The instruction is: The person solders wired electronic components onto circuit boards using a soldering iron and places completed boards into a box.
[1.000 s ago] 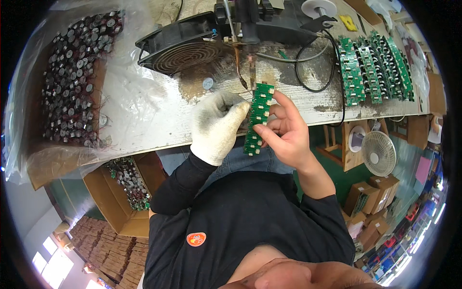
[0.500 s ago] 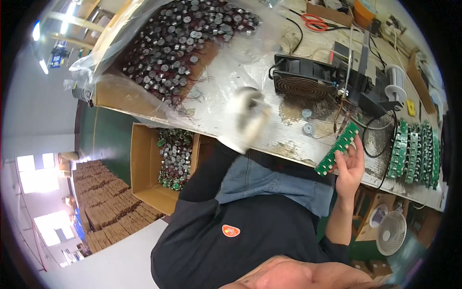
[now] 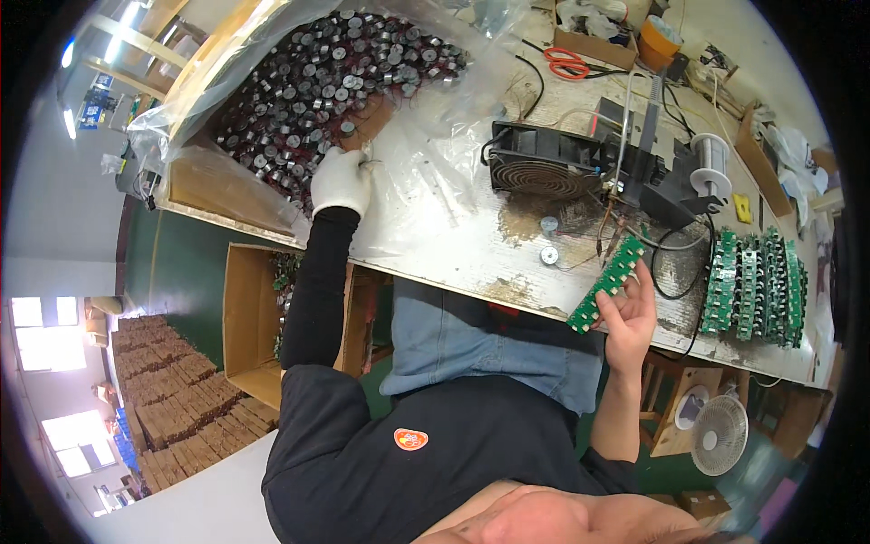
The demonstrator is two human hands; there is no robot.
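My left hand [image 3: 342, 184], in a white glove, is at the near edge of a pile of small round metal parts with thin dark-red wires [image 3: 317, 77]. Its fingers look curled together, and what they hold, if anything, is hidden. Bare, my right hand [image 3: 632, 319] grips a long green circuit board strip [image 3: 605, 288] with small pale parts along it. The strip is held tilted over the near table edge, its upper end close to the thin metal tip of a black bench device [image 3: 652, 186]. Two loose round parts [image 3: 549, 256] lie left of the strip.
A black fan [image 3: 546, 168] stands behind the loose parts. Right of it are a white spool [image 3: 710, 167] and rows of populated green boards [image 3: 752, 286]. Red-handled scissors [image 3: 567, 63] lie at the back. An open cardboard box [image 3: 246, 313] stands below the table's left edge.
My left hand has swung left from the middle of the table to the pile of metal parts. My right hand still holds the circuit board strip; the whole view has shifted slightly.
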